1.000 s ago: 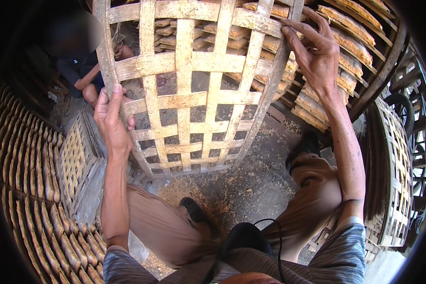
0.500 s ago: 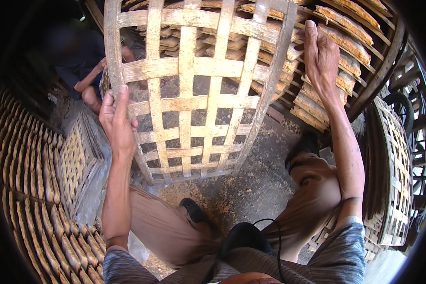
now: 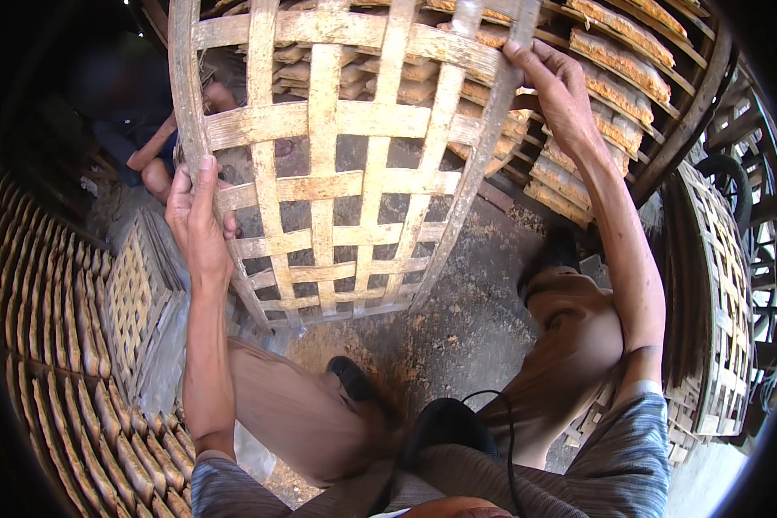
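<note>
A woven bamboo tray (image 3: 326, 112), an open lattice of pale flat strips in a greyish wooden frame, is held up tilted in front of me. Its left side rail is in the grip of my left hand (image 3: 200, 211), thumb on the near face and fingers curled behind. On the opposite rail, near its upper part, my right hand (image 3: 554, 82) closes with thumb and fingers. Through the gaps in the lattice show the floor and stacked slabs behind it. No slabs lie on this tray.
Racks of layered orange-brown slabs (image 3: 620, 60) stand at the far right, and more slab rows (image 3: 60, 328) line the left. Lattice trays are stacked at left (image 3: 134, 302) and right (image 3: 721, 302). Another person (image 3: 151, 151) sits at the far left. Crumbs litter the floor (image 3: 483, 345).
My right hand has come in to the left and taken hold of the tray's right rail, where it was apart before. The tray and my left hand have shifted slightly left.
</note>
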Demonstrator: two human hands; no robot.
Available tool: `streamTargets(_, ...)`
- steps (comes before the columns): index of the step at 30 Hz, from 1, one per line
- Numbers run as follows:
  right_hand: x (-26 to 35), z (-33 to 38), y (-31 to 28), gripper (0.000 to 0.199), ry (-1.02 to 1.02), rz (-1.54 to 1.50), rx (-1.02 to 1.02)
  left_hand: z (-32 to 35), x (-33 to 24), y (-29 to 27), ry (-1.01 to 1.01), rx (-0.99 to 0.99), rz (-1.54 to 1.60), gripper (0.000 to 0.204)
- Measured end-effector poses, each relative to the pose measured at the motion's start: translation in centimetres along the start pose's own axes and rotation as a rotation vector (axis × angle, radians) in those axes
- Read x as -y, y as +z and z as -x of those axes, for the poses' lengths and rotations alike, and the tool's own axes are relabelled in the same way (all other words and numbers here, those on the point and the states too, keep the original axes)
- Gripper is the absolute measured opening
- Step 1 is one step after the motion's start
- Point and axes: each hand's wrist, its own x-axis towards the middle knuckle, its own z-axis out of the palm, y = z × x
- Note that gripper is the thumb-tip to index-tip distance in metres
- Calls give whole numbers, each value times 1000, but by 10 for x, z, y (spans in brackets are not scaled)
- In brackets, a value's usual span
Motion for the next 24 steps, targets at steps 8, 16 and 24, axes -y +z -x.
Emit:
streamTargets(8, 3, 1, 0, 74, 70, 327, -40, -4, 4, -2, -90, 58, 28, 23)
streamTargets(16, -3, 13, 21, 58, 51, 62, 258, -6, 3, -4, -122, -40, 44, 22)
streamTargets(24, -21, 16, 41, 61, 46, 59, 204, -1, 4, -3, -126, -63, 61, 22)
